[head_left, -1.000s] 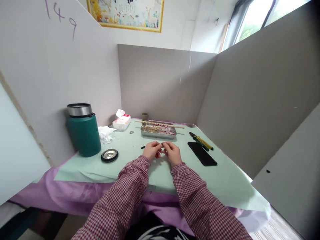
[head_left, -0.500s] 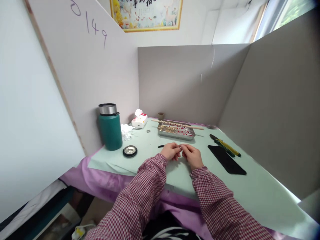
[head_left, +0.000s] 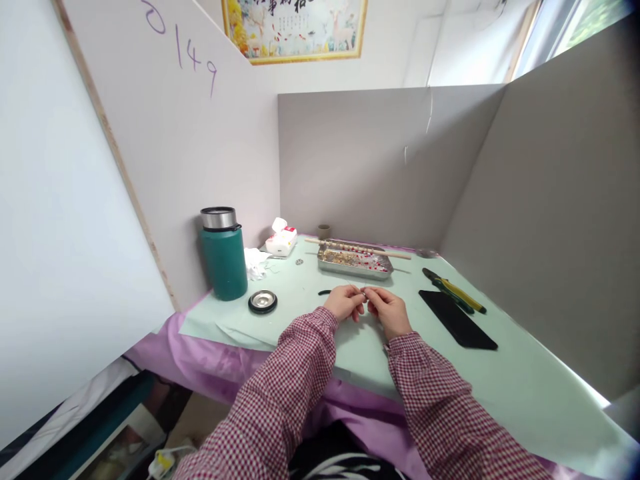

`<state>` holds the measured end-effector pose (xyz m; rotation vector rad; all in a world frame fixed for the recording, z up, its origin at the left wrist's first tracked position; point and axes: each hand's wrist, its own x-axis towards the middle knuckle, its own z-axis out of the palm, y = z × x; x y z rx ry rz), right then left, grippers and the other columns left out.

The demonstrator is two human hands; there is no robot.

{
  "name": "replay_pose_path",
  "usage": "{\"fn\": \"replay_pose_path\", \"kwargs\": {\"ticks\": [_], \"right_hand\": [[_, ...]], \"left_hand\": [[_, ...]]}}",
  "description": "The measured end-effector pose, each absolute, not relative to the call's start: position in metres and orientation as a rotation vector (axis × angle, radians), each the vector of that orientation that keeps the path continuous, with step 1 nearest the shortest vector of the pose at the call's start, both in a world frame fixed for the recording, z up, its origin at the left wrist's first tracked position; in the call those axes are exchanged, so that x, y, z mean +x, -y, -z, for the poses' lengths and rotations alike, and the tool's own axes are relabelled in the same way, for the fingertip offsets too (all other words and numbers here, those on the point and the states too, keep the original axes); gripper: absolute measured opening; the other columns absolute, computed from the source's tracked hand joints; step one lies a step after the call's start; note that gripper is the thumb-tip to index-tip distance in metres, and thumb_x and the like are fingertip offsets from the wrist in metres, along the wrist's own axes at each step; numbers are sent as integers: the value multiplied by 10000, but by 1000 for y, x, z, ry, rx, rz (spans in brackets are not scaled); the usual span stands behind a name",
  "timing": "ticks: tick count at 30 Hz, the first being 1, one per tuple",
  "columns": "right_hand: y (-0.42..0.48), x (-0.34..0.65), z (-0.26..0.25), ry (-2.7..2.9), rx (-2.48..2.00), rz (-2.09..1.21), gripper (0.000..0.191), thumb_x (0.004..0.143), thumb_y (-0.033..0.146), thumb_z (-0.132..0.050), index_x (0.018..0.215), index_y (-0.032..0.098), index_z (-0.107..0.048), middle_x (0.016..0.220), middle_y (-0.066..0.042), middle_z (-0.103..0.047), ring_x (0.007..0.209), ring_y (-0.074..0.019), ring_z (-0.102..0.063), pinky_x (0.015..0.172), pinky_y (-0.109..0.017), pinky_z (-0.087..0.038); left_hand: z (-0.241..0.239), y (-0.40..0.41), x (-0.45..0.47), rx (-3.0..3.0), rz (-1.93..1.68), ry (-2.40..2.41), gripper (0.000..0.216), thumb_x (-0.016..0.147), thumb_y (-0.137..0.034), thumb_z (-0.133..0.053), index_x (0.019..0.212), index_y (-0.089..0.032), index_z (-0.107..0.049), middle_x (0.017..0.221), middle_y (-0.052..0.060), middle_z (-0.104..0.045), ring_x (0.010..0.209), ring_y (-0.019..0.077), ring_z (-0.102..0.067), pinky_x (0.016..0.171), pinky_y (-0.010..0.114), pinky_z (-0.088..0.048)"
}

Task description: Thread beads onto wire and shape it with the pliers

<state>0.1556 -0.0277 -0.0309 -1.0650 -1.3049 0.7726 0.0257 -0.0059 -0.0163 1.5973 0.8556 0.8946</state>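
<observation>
Both hands meet over the near part of the worktop (head_left: 295, 293), thumbs and forefingers drawn together at the tips. Between them, the left hand (head_left: 344, 303) and the right hand (head_left: 392, 313) seem to pinch one tiny piece (head_left: 364, 295), largely covered by the fingertips and too small to identify from here. The other fingers of both hands curl loosely underneath.

Just left of the left hand lies a slender black thing (head_left: 324, 292), its near end hidden. Beyond the hands stands a shallow metal tray (head_left: 353, 272) with many small gold and red bits (head_left: 340, 258) loose inside. A wooden rod (head_left: 403, 257) rests across the tray, carrying a row of little pale lumps along its middle.

As a judgement, the work is partway through: the tiny piece is in hand and not set down, the row on the rod looks already made up, and plenty of bits remain unused in the tray.

Off to the right, yellow-and-green-handled pliers (head_left: 457, 293) lie beside a black mat (head_left: 457, 320). To the left sit a steel lid (head_left: 263, 301), a teal flask (head_left: 224, 265), crumpled tissue (head_left: 255, 264) and a tissue pack (head_left: 282, 242).
</observation>
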Motion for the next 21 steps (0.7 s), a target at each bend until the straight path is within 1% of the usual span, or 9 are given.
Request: {"fn": "replay_pose_path", "kwargs": {"ticks": [5, 7, 10, 14, 16, 21], "right_hand": [[30, 152, 27, 1238, -1066, -782, 409, 666, 507, -591, 788, 120, -645, 461, 24, -468, 410, -79, -367, 400, -210, -276], [30, 151, 27, 1227, -1049, -813, 410, 650, 509, -603, 784, 123, -636, 482, 17, -490, 411, -79, -373, 393, -210, -278], [28, 152, 29, 1219, -1019, -838, 389, 637, 495, -622, 789, 137, -627, 525, 11, -525, 424, -79, -390, 391, -207, -285], [26, 153, 31, 1225, -1012, -865, 363, 644, 481, -621, 787, 147, -617, 470, 33, -493, 410, -81, -389, 390, -208, -283], [26, 153, 31, 1204, -995, -895, 357, 641, 472, -626, 802, 154, -610, 490, 30, -511, 421, -86, -409, 395, -208, -289], [28, 150, 29, 1183, -966, -916, 305, 627, 426, -650, 765, 159, -596, 479, 40, -504, 417, -80, -401, 391, -205, -278]], "left_hand": [[17, 4, 28, 1553, -912, -855, 184, 801, -301, -437, 731, -135, -473, 528, -33, -536, 323, 52, -472, 323, 151, -280], [17, 4, 28, 1555, -922, -835, 210, 813, -314, -405, 724, -136, -471, 527, -30, -530, 323, 54, -475, 316, 151, -280], [17, 5, 28, 1587, -921, -845, 203, 813, -305, -399, 724, -136, -469, 528, -30, -526, 321, 53, -474, 307, 144, -278], [16, 7, 28, 1641, -899, -845, 160, 802, -277, -416, 709, -148, -431, 561, -24, -544, 326, 55, -480, 299, 143, -282], [16, 8, 28, 1674, -899, -833, 150, 796, -277, -424, 709, -155, -417, 579, -24, -550, 336, 59, -488, 295, 146, -285], [17, 9, 28, 1732, -892, -857, 166, 792, -273, -429, 678, -152, -432, 578, -23, -548, 350, 51, -488, 299, 145, -288]]}}
